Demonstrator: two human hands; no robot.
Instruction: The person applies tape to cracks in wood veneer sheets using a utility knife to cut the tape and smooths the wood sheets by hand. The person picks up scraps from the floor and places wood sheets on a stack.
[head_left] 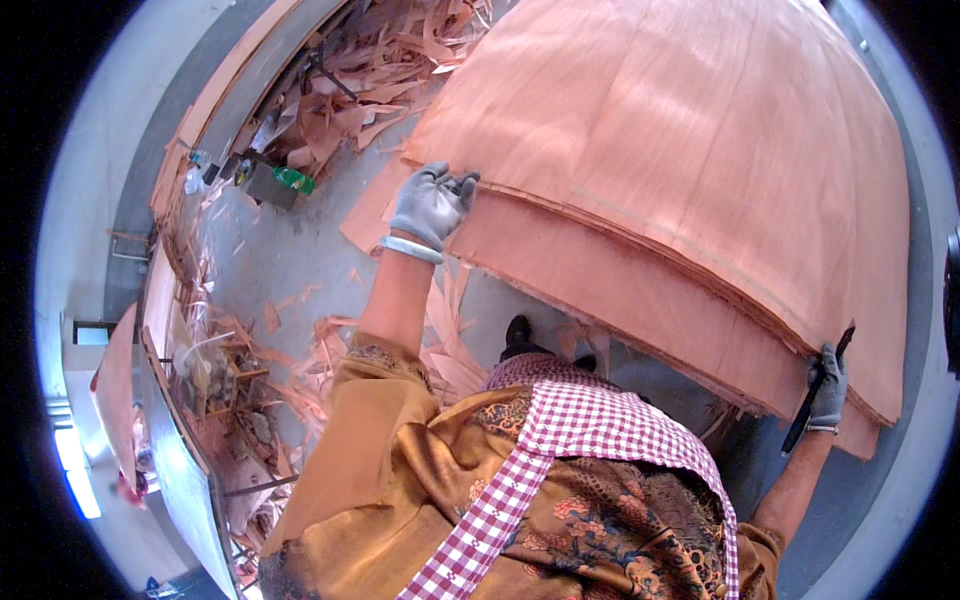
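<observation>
A broad stack of thin reddish wood veneer sheets (650, 120) fills the upper right, its uneven layered edge facing me, with lower sheets jutting out beneath. My left hand (435, 205), in a grey glove, has its fingers curled on the near edge of the upper sheets at the left. My right hand (826, 390), also gloved, is at the edge near the stack's right corner, closed round a long black tool (802, 420) like a knife, partly hidden by the fingers.
Veneer scraps (360, 85) lie heaped at the upper left and around my feet (518, 335) on the grey floor (260, 260). A grey object with a green item (292, 180) sits left of the stack. A long board-edged bench (190, 450) with clutter runs along the left.
</observation>
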